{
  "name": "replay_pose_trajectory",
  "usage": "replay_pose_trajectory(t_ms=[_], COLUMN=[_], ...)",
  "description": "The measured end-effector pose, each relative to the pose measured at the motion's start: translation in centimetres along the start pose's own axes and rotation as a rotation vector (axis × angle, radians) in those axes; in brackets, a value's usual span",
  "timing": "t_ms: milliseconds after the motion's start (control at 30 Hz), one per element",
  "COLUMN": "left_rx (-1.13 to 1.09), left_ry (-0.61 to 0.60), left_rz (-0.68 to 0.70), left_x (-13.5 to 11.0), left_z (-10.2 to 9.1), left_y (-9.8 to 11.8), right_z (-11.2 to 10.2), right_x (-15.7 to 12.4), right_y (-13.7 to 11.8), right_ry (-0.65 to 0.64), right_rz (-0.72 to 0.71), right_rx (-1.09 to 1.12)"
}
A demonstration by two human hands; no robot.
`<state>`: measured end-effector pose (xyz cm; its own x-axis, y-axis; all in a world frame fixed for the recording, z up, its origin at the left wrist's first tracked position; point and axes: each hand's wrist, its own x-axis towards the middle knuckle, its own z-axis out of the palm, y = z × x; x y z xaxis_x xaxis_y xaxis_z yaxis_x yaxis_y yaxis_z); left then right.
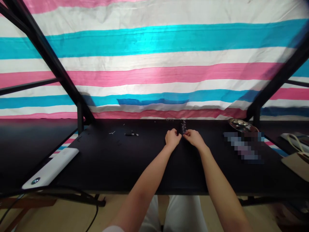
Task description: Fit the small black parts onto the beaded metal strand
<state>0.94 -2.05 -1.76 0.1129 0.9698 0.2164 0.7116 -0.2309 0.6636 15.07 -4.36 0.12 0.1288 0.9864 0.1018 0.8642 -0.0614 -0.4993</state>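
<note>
Close together at the far middle of the black table [149, 161], my two hands have their fingertips bent inward. My left hand [172, 138] is closed in a pinch; whatever it grips is too small to make out. A small strand of dark, shiny beads [184, 126] runs away from the fingertips of my right hand [194, 138], which is pinched at its near end. Thin light threads show at the strand's far end.
Left of my hands lie a small black tool [131, 134] and white thread scraps [111, 132]. A white power bank [51, 167] lies at the left edge. At right are a shiny metal dish [242, 125] and a blurred-out patch. Black frame bars [60, 77] rise on both sides.
</note>
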Motion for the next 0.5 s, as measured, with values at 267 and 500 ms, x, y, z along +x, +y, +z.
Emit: replay_pose_trajectory(t_ms=[267, 500], left_rx=[0.110, 0.231], left_ry=[-0.018, -0.048], left_rz=[0.094, 0.109], left_x=[-0.4, -0.7], left_z=[0.1, -0.2], left_y=[0.0, 0.3], right_z=[1.1, 1.5], right_x=[-0.3, -0.3], right_y=[-0.1, 0.2], right_ry=[0.020, -0.002], right_rz=[0.061, 0.103], right_rx=[-0.104, -0.147])
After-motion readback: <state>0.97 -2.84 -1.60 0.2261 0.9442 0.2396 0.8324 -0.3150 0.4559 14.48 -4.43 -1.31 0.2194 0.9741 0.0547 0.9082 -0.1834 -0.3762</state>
